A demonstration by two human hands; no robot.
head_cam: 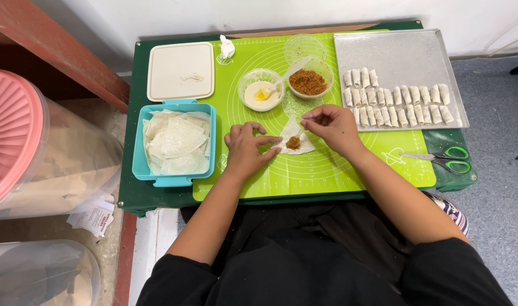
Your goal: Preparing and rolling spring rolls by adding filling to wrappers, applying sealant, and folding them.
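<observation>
A small white pastry wrapper [302,146] lies on the green silicone mat [304,170], with a dab of brown filling [293,143] on it. My left hand [244,148] rests flat on the mat, its index finger pressing the wrapper's left edge. My right hand [330,126] hovers just right of the wrapper, fingertips pinched over the filling; whether they hold anything I cannot tell. Behind them stand a bowl of brown filling [308,82] with a clear spoon [293,69] and a bowl of white paste [261,92].
A blue tub of wrappers [177,144] sits at the left, its cream lid [180,71] behind it. A metal tray [400,56] with several finished rolls [395,102] is at the right. Green-handled scissors [443,160] lie near the right edge. A pink-lidded container [15,136] stands beside the table.
</observation>
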